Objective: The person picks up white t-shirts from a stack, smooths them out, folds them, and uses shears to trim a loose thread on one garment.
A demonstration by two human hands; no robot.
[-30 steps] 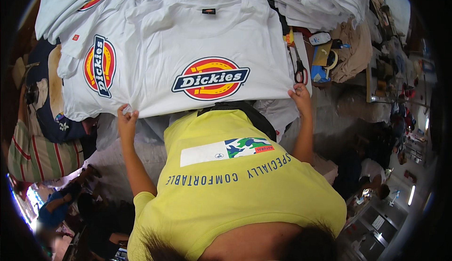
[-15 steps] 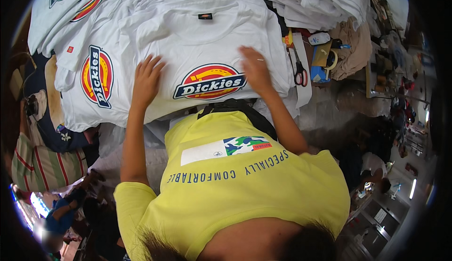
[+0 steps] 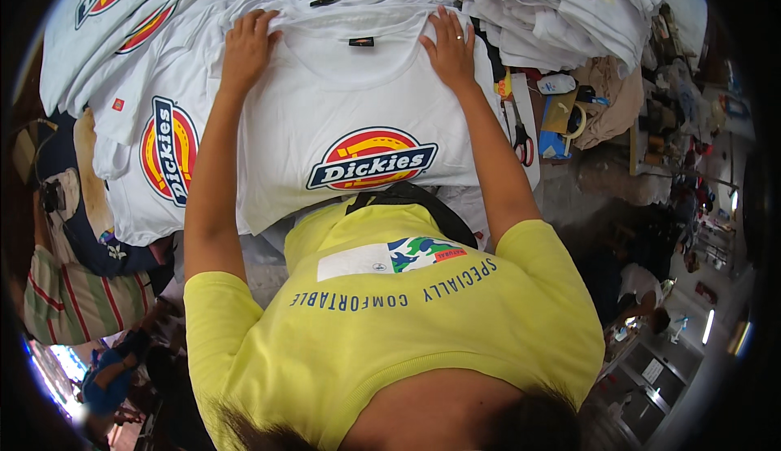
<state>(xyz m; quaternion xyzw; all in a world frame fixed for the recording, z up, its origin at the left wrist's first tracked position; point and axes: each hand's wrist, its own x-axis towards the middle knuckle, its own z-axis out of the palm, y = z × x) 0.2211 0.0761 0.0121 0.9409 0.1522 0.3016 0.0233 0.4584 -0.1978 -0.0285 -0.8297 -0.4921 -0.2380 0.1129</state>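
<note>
A white T-shirt [image 3: 358,101] with a red, yellow and blue oval print lies flat, front up, on a stack of like shirts. My left hand [image 3: 246,38] rests palm down on its left shoulder, fingers spread. On the right shoulder, by the collar, my right hand [image 3: 449,44] presses flat, a ring on one finger. Neither hand grips anything. My yellow shirt fills the lower part of the view.
More white printed shirts [image 3: 159,150] lie spread to the left and stacked folded at the top right [image 3: 569,4]. Scissors [image 3: 521,138], a tape roll [image 3: 576,122] and small items sit to the right. Striped fabric [image 3: 73,305] lies lower left.
Both hands have slid from the shirt's bottom hem up over its front to the shoulders near the collar. The shirt now lies smoother and flatter.
</note>
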